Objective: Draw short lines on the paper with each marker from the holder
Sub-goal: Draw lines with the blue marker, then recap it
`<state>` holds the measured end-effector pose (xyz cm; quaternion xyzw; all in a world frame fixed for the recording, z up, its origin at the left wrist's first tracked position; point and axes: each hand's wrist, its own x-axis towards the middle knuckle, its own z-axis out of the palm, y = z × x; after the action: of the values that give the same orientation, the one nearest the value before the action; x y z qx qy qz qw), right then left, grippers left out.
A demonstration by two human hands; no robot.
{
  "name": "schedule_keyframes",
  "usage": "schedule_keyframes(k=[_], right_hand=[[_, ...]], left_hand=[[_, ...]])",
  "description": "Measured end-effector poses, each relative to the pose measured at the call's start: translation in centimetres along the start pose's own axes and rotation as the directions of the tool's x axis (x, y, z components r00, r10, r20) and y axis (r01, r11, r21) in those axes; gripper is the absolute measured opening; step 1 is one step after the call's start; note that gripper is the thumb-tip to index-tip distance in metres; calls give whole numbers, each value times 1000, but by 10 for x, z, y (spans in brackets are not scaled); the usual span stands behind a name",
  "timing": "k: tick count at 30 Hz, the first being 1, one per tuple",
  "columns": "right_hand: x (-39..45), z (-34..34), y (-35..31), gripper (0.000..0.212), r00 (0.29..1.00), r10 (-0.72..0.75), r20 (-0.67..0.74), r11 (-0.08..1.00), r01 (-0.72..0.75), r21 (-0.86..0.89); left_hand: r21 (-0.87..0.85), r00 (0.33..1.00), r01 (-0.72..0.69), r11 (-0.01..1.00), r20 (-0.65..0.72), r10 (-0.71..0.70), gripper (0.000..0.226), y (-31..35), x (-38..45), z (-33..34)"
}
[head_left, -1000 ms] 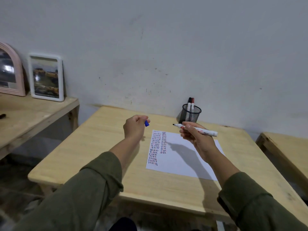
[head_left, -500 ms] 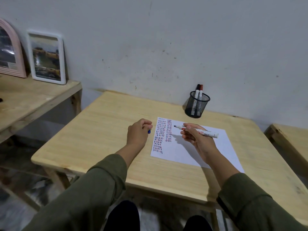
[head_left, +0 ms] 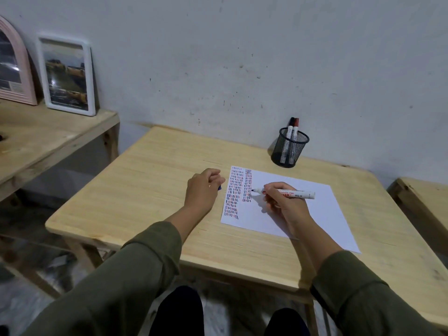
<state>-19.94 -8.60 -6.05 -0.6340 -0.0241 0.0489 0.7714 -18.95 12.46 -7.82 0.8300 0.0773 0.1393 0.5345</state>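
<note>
**Blue strokes about to start in the second column**

Blue ink is our colour for this step. Our right hand (head_left: 284,204) grasps the uncapped white-barrelled blue marker (head_left: 288,192), its tip touching or just above the white sheet of paper (head_left: 303,214) at the foot of the shorter second column of dashes; we cannot tell which. Our left hand (head_left: 202,187) rests clenched on the pale wooden table (head_left: 145,190) just left of the sheet, a sliver of the small blue cap (head_left: 219,187) showing at its fingertips. Beyond the right hand stands the black mesh holder (head_left: 290,149) with two capped markers.

Next we judge short, light strokes continuing that column downward, then recapping.

A second ago both hands hung in the air; they have since come down, the tip moving from above the sheet's far edge to the column.
</note>
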Motion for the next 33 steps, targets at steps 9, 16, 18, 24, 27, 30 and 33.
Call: schedule_keyframes(k=[9, 16, 18, 24, 27, 30, 33], right_hand=[[-2, 0, 4, 16, 997, -32, -65, 989, 23, -144], [-2, -1, 5, 8, 999, -45, -25, 982, 39, -186], [-2, -1, 6, 7, 999, -37, -18, 984, 34, -177], [0, -1, 10, 12, 999, -11, -40, 984, 3, -179], [0, -2, 8, 14, 999, -12, -43, 978, 3, -207], [-2, -1, 7, 13, 1000, -18, -24, 977, 13, -214], [-2, -2, 6, 11, 999, -32, -32, 979, 25, -204]], left_hand=[[301, 998, -51, 952, 44, 40, 87, -15, -15, -9], [295, 998, -42, 955, 47, 30, 94, -15, -14, -9], [291, 998, -47, 956, 44, 36, 94, -15, -14, -9], [290, 998, -53, 956, 34, 45, 96, -15, -15, -10], [293, 998, -51, 955, 36, 42, 96, -15, -15, -10], [286, 998, -52, 957, 37, 44, 95, -14, -14, -10], [286, 998, -66, 956, 37, 57, 89, -14, -14, -10]])
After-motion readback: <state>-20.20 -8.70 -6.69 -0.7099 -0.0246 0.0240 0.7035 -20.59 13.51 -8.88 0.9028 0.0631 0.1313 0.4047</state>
